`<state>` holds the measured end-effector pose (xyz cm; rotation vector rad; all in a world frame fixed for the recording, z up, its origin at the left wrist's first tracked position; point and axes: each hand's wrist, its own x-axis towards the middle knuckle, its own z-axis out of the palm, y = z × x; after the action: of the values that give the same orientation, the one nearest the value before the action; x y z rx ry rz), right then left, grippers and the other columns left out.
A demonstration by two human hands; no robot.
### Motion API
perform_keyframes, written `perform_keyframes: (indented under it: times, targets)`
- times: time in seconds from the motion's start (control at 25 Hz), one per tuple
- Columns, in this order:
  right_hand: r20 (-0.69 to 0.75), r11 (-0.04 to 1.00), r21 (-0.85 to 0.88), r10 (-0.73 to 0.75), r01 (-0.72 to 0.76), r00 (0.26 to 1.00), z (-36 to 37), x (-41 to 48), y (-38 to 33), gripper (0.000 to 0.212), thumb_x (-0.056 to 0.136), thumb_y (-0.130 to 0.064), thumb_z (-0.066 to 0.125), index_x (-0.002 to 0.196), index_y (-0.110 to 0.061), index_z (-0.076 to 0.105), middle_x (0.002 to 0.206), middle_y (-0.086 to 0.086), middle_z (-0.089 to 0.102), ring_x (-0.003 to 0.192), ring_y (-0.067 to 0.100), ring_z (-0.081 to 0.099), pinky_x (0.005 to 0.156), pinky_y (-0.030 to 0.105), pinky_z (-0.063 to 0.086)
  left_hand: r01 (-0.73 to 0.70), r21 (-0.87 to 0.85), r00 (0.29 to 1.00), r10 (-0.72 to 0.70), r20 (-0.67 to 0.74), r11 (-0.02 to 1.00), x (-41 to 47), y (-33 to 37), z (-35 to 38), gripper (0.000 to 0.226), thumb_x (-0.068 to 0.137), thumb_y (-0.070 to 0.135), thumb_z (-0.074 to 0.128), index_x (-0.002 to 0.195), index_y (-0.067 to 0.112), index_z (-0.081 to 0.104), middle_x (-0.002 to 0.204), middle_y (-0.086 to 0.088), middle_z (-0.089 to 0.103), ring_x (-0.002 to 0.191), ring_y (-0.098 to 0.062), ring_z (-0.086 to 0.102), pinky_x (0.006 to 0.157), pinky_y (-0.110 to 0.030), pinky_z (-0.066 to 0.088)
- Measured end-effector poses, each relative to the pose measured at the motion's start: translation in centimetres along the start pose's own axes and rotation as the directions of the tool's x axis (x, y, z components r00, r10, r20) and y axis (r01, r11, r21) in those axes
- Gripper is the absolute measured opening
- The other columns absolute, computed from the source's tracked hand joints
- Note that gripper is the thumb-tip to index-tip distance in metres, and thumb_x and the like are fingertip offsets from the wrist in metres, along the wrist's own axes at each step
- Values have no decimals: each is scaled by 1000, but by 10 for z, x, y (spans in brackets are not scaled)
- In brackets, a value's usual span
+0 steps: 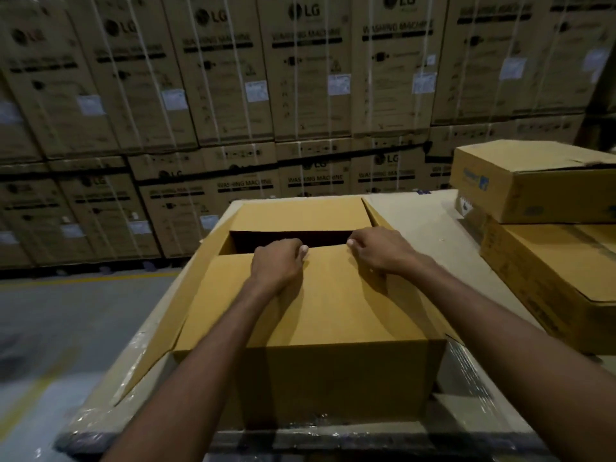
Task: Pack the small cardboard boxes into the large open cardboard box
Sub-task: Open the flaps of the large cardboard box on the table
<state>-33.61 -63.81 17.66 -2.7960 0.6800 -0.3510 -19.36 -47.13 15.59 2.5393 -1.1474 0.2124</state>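
The large cardboard box [333, 371] stands in front of me on a wrapped pallet top. Its near flap [333, 301] lies folded over the opening and the far flap [300, 215] is folded toward it, leaving a dark gap [290, 240] between them. The side flaps hang outward. My left hand [278, 265] and my right hand [381, 250] both grip the far edge of the near flap, fingers curled over it. The inside of the box is hidden.
At the right, a smaller cardboard box [533, 185] sits on top of a bigger closed carton [560, 278]. A wall of stacked washing-machine cartons [300, 78] fills the background. Grey floor with a yellow line [66, 311] lies to the left.
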Motion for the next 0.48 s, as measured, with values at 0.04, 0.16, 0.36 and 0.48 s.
perform_keyframes:
  times: [0.04, 0.16, 0.36, 0.48]
  targets:
    - [-73, 1000, 3, -10, 11, 997, -11, -1, -5, 33, 107, -39, 43, 116, -21, 68, 106, 0, 70, 98, 21, 64, 92, 47, 52, -23, 2, 997, 23, -72, 1000, -2, 2, -12, 33, 105, 44, 43, 112, 25, 70, 99, 2, 72, 94, -20, 67, 91, -43, 53]
    - [-244, 1000, 16, -12, 16, 970, -48, -9, -20, 32, 106, -42, 46, 101, -21, 69, 93, 0, 68, 83, 16, 62, 80, 39, 56, -62, 30, 967, 68, -247, 998, -10, 21, -57, 37, 105, 47, 42, 107, 25, 71, 92, 2, 72, 85, -20, 66, 80, -41, 56]
    - [-20, 983, 182, 41, -36, 999, -114, -30, -47, 37, 104, -36, 52, 80, -12, 66, 69, 4, 56, 59, 14, 52, 58, 27, 45, -43, -14, 978, 39, -207, 999, -41, 43, -129, 33, 104, 47, 49, 109, 25, 73, 82, 10, 66, 73, -6, 61, 60, -24, 47]
    - [268, 952, 300, -33, -51, 963, -154, -57, -59, 28, 102, -28, 57, 83, -11, 67, 66, 0, 59, 57, 10, 55, 56, 20, 46, -51, -15, 998, 51, -43, 999, -61, 54, -161, 30, 103, 45, 51, 102, 23, 72, 84, 5, 68, 76, -10, 64, 61, -27, 51]
